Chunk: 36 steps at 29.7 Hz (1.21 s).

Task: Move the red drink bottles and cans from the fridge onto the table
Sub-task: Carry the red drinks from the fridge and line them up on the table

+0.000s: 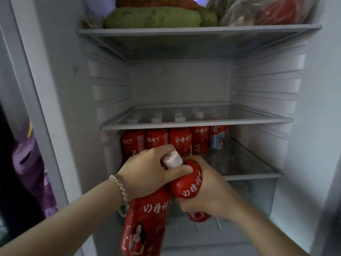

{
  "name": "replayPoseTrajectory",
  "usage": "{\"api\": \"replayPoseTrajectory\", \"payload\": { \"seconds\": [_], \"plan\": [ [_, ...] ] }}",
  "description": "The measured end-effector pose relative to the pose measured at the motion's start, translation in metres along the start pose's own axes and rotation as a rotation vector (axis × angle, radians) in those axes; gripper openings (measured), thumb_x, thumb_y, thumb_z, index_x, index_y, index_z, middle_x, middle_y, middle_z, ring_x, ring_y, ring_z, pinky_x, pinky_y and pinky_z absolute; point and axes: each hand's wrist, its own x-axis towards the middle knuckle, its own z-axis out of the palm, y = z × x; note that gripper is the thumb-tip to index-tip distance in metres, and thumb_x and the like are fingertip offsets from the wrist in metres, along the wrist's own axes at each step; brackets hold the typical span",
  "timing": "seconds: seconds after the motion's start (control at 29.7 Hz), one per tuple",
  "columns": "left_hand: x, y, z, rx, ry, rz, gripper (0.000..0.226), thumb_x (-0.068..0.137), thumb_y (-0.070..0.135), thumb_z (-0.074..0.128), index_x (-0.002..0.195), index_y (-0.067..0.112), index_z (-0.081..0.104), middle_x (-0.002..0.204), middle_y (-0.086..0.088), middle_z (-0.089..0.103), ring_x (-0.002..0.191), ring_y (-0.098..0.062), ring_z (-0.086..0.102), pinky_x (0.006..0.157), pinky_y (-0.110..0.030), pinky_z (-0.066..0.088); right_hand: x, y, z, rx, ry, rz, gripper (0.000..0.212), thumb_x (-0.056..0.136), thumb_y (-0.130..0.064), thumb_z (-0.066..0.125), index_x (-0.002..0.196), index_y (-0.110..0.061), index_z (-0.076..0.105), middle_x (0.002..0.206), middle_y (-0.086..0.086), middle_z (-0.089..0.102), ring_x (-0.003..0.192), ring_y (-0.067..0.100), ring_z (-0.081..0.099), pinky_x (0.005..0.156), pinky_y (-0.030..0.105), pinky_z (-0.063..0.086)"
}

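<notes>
I face an open fridge. My left hand (147, 170) grips the top of a red bottle (145, 224) hanging below it; its fingers also curl round the white cap (172, 159) of a second red bottle (188, 183). My right hand (208, 193) grips that second bottle round its body, in front of the lower shelf. Several more red bottles (180, 141) with white caps stand in a row at the back left of the lower glass shelf (249, 174). A red and blue can (217, 138) stands at the right end of the row.
The middle glass shelf (239, 119) holds nothing. The top shelf (199, 30) carries green vegetables (153, 17) and a plastic bag with something red (276, 12). A clear drawer (258, 196) sits under the lower shelf. Purple cloth (31, 163) hangs left of the fridge.
</notes>
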Motion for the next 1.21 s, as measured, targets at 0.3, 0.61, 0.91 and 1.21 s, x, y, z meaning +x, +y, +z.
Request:
{"api": "replayPoseTrajectory", "payload": {
  "seconds": [0.3,0.61,0.91,1.21],
  "plan": [
    [-0.011,-0.008,-0.008,0.248,0.091,-0.132,0.043,0.079,0.069,0.044,0.078,0.027,0.051,0.076,0.013,0.063,0.071,-0.004,0.060,0.068,-0.024,0.052,0.091,0.027,-0.007,0.246,0.331,0.039,0.065,0.078,-0.011,0.074,0.134,-0.013,0.040,0.129,0.005,0.055,0.123,0.020,0.052,0.103,0.035,0.042],
    [-0.020,-0.013,-0.013,0.336,0.073,-0.140,0.048,0.076,0.073,0.042,0.084,0.027,0.055,0.079,0.013,0.063,0.074,-0.003,0.059,0.074,-0.025,0.052,0.113,0.021,0.001,0.086,0.432,0.159,0.075,0.066,-0.031,0.081,0.131,-0.020,0.045,0.130,0.005,0.053,0.119,0.023,0.053,0.100,0.037,0.044],
    [-0.023,-0.023,-0.017,0.385,0.024,-0.146,0.046,0.079,0.071,0.044,0.085,0.027,0.054,0.085,0.012,0.064,0.076,-0.003,0.059,0.069,-0.020,0.050,0.039,0.006,-0.014,-0.145,0.487,0.184,0.061,0.063,-0.037,0.080,0.116,-0.026,0.050,0.111,0.003,0.046,0.100,0.020,0.048,0.081,0.032,0.041],
    [-0.021,-0.021,-0.011,0.347,-0.023,-0.105,0.043,0.080,0.070,0.043,0.084,0.028,0.053,0.086,0.011,0.065,0.079,-0.006,0.061,0.078,-0.026,0.053,0.050,-0.006,-0.014,-0.113,0.716,0.135,0.024,0.077,-0.038,0.068,0.089,-0.021,0.058,0.090,-0.006,0.049,0.088,0.018,0.056,0.071,0.029,0.047]
  ]
}}
